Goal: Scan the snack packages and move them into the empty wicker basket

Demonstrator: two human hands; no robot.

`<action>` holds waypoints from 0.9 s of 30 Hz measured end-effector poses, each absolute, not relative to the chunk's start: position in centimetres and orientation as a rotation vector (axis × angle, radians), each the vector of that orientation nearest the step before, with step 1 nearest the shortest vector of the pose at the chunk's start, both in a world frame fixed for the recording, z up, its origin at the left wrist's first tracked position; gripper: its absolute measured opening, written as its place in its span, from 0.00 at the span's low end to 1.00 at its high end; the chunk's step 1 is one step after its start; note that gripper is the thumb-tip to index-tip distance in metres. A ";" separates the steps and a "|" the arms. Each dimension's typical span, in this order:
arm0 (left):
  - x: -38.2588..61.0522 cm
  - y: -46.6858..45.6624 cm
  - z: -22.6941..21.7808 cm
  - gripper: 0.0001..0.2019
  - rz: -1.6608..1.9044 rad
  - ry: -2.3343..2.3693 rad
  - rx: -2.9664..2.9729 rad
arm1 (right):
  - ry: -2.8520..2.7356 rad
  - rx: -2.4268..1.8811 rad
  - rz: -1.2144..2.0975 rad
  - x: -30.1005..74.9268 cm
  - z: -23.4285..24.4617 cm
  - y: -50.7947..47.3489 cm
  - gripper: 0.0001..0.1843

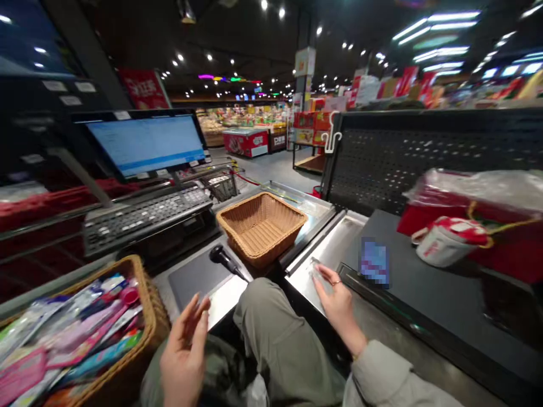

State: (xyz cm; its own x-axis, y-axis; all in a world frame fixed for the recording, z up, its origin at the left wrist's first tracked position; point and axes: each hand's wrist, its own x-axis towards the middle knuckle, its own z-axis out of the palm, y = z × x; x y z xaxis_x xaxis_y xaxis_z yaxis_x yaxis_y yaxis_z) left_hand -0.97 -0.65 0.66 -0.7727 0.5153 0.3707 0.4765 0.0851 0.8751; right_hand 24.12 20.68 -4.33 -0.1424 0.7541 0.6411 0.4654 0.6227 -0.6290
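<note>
One wicker basket [151,302] heaped with packets [80,333] stands leftmost, near one keyboard [146,217] and one monitor [146,144]; the person's left hand [185,353] has its fingers loosely curled and parted; one black scanner [227,260] lies just beyond it, beside the second wicker basket [265,254]; the right hand [338,308] bends its fingers over the metal counter [300,275], whether gripping anything cannot be told; farther right is one white cup [443,247]

We hold our left hand [184,350] at seven o'clock, its fingers loosely bent and tipped toward twelve, palm unfilled. Our right hand [338,305] hovers near five, fingers half curled toward eleven, thumb close beneath; behind the wrist [357,341], our forearm [394,377] slants toward four.
</note>
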 end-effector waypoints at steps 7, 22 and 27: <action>-8.7 -6.9 0.9 0.25 1.146 3.300 1.461 | -2.239 -0.688 0.047 10.5 -0.4 23.5 0.37; -10.6 -10.7 -2.3 0.15 0.781 3.354 1.754 | -2.578 -0.673 0.125 1.6 1.0 22.1 0.27; -10.9 -10.7 -2.5 0.14 0.857 3.359 1.781 | -2.900 -0.690 0.383 -6.3 2.2 20.1 0.23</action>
